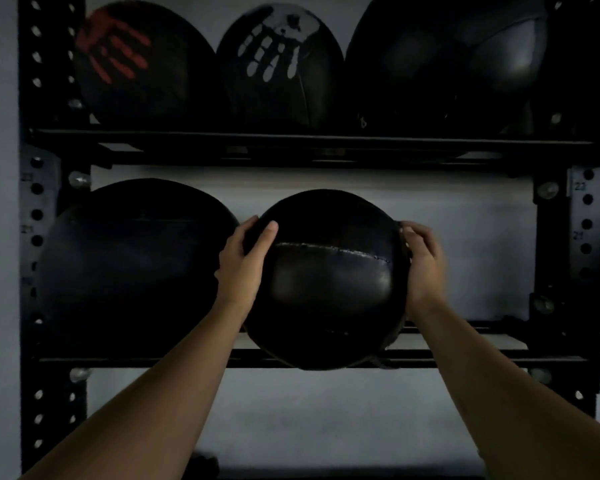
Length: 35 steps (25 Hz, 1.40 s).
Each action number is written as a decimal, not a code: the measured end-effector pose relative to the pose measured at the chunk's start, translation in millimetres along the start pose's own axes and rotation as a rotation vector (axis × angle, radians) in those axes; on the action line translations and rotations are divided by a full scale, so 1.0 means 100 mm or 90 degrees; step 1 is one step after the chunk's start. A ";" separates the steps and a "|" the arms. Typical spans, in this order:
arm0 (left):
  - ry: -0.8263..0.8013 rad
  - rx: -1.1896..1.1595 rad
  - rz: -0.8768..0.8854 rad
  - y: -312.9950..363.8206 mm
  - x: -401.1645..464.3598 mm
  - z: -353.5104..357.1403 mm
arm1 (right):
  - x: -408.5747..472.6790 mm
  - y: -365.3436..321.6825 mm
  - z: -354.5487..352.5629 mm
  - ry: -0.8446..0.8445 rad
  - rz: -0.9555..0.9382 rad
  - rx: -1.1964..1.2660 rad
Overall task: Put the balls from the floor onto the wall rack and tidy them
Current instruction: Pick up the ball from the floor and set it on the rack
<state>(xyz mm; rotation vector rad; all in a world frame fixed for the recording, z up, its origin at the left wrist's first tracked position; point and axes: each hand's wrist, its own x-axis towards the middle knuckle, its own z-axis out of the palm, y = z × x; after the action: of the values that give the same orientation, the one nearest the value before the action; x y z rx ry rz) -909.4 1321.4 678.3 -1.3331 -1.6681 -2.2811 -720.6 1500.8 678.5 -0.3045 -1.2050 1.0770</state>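
A black medicine ball (329,282) with a stitched seam sits at the middle of the wall rack's lower shelf rail (136,362). My left hand (243,268) presses on its left side and my right hand (425,265) on its right side, so both hold it. Close to its left a larger black ball (132,268) rests on the same shelf. The upper shelf (291,143) carries three black balls: one with a red handprint (136,64), one with a white handprint (278,67), and a plain one (458,64).
Black perforated uprights stand at the left (37,237) and right (586,237) of the rack. The lower shelf to the right of the held ball shows bare grey wall (471,258). A dark object (205,465) lies low at the bottom edge.
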 end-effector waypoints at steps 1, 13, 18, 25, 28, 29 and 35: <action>0.026 0.003 0.021 -0.04 0.06 0.05 | 0.07 0.03 0.02 -0.007 -0.013 -0.004; 0.072 0.060 0.049 -0.56 1.03 0.36 | 0.53 0.46 0.29 -0.070 -0.014 -0.227; 0.099 0.099 0.059 -0.51 1.02 0.43 | 0.64 0.50 0.28 -0.093 -0.019 -0.270; 0.077 0.405 0.041 0.10 0.59 0.56 | 0.83 -0.06 -0.17 -0.278 -0.077 -0.398; 0.047 0.525 0.118 0.65 0.41 0.94 | 1.13 -0.65 -0.43 -0.273 -0.200 -0.435; 0.050 0.541 0.148 0.88 0.39 1.09 | 1.25 -0.88 -0.54 -0.258 -0.243 -0.437; 0.076 0.587 0.317 2.03 0.60 1.72 | 1.98 -2.00 -0.99 -0.155 -0.388 -0.396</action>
<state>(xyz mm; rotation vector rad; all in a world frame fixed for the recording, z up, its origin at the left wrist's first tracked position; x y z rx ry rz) -747.0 1395.7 884.2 -1.1401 -1.7225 -1.0588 -541.7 1590.9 898.9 -0.2551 -1.6972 0.1953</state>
